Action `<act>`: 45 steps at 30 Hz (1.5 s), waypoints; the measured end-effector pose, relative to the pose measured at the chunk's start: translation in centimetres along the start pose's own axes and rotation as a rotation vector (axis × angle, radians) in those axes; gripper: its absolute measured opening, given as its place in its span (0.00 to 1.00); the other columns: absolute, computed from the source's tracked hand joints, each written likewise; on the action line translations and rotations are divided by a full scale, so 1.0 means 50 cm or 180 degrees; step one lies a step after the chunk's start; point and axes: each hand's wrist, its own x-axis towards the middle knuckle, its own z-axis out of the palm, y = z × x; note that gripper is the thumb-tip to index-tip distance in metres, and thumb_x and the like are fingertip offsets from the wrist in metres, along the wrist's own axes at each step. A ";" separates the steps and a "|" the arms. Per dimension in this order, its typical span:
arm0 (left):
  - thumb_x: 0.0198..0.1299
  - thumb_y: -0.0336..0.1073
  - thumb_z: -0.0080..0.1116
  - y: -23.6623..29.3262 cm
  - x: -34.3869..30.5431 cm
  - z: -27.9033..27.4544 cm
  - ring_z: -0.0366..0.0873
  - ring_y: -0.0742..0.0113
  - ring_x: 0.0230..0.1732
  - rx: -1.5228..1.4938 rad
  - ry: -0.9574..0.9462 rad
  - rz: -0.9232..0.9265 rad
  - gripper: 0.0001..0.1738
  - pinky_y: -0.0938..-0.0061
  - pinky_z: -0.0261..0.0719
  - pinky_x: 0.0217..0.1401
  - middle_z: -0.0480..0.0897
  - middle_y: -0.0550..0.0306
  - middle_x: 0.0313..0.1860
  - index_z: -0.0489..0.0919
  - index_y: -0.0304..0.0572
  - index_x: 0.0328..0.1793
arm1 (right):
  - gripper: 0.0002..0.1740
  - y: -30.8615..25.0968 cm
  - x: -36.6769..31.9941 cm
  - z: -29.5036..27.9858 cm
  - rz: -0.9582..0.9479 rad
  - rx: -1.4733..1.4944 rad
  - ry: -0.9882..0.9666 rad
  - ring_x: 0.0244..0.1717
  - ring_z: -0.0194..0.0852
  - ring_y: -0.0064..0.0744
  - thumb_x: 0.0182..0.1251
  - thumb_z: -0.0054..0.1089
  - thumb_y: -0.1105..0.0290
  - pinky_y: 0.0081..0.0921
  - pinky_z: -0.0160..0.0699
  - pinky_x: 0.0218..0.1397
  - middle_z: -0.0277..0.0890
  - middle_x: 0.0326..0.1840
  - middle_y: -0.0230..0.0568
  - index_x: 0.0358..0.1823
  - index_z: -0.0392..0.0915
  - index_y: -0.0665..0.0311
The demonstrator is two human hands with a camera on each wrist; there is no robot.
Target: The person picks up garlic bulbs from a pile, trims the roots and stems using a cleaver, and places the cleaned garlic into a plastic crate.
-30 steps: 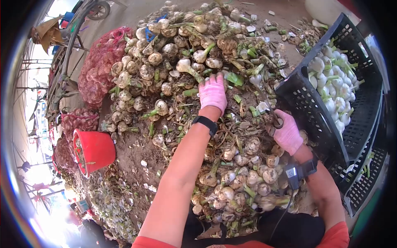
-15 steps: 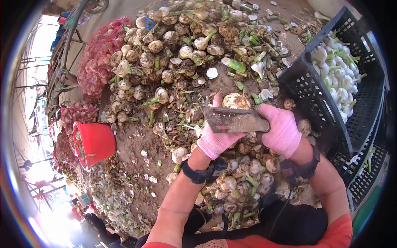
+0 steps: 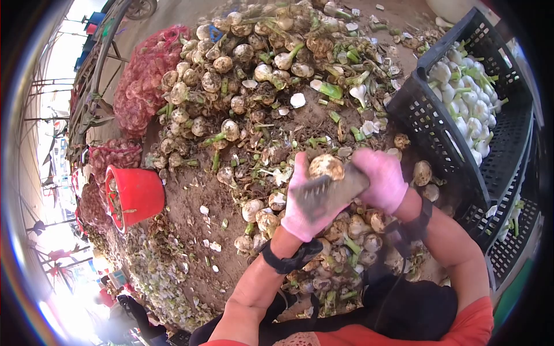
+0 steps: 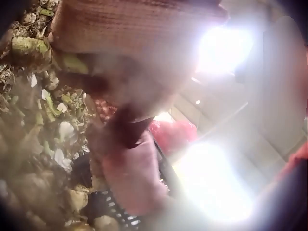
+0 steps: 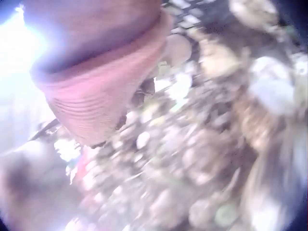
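Observation:
In the head view my gloved left hand [image 3: 297, 213] holds a dirt-streaked garlic bulb [image 3: 326, 166], its thumb up along the bulb's left side. My right hand [image 3: 385, 180], in a matching pink glove, grips the handle end of a broad, grimy knife [image 3: 332, 191]. The blade slants across the front of the left palm, overlapping the bulb's lower edge. A blurred left wrist view shows the left glove [image 4: 130, 29] above and the right glove [image 4: 134, 178] below it. In the right wrist view the right glove's cuff [image 5: 96, 91] fills the upper left; the fingertips are hidden.
Beyond the hands rises a heap of untrimmed garlic [image 3: 242, 55]. At right, a black crate [image 3: 444, 147] holds clean white bulbs [image 3: 470, 104]. A red bucket [image 3: 138, 193] and red mesh sacks [image 3: 144, 86] stand left. More bulbs [image 3: 358, 230] lie close to my knees.
My left hand came back from the heap and now holds a garlic bulb. The right hand brought the knife in from the right; since then the blade has tilted, its tip swinging downward.

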 end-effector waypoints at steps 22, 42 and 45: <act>0.63 0.28 0.49 -0.111 0.027 -0.094 0.78 0.56 0.53 -0.2678 0.0724 -0.0276 0.16 0.64 0.76 0.63 0.78 0.48 0.54 0.72 0.32 0.57 | 0.20 -0.060 -0.009 -0.047 0.0526 0.0846 -0.0075 0.41 0.76 0.56 0.40 0.56 0.77 0.38 0.77 0.41 0.75 0.34 0.52 0.41 0.75 0.63; 0.48 0.32 0.70 -0.010 0.078 -0.130 0.80 0.64 0.49 0.2194 -0.0929 -0.0091 0.38 0.67 0.80 0.54 0.77 0.52 0.59 0.68 0.43 0.68 | 0.09 0.076 0.033 -0.022 0.1274 0.1535 0.0480 0.22 0.56 0.23 0.54 0.59 0.74 0.28 0.62 0.27 0.59 0.19 0.31 0.33 0.70 0.69; 0.55 0.41 0.64 -0.004 0.185 -0.283 0.70 0.56 0.62 0.4798 0.1170 -0.0771 0.39 0.57 0.65 0.67 0.66 0.49 0.67 0.60 0.48 0.72 | 0.09 0.095 0.018 -0.017 0.1512 0.1287 -0.0085 0.23 0.55 0.20 0.54 0.60 0.74 0.24 0.62 0.26 0.61 0.20 0.30 0.35 0.71 0.69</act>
